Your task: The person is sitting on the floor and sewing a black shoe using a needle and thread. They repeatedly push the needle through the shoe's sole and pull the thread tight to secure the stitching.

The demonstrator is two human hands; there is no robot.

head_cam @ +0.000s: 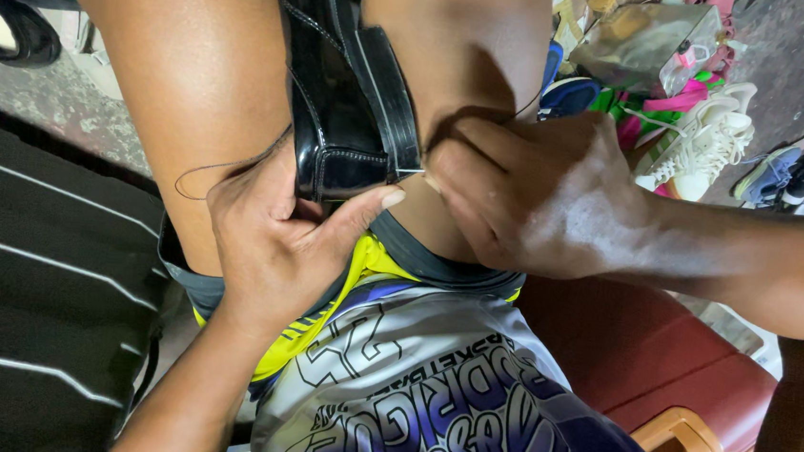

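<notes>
A glossy black shoe (349, 107) is wedged heel-end between my bare knees, its stitched edge facing me. My left hand (277, 235) grips the near end of the shoe from below, thumb pressed along its bottom edge. My right hand (529, 193) is closed with the fingertips pinched at the shoe's right edge, where a thin metal needle-like tip (413, 170) shows. A dark thread (220, 166) loops across my left thigh. What the right fingers pinch is mostly hidden.
I sit on a red seat (660, 352). A black striped cloth (33, 302) lies at the left. Several shoes, a white sneaker (705, 145) among them, and a clear plastic bag (641, 39) are piled on the ground at upper right.
</notes>
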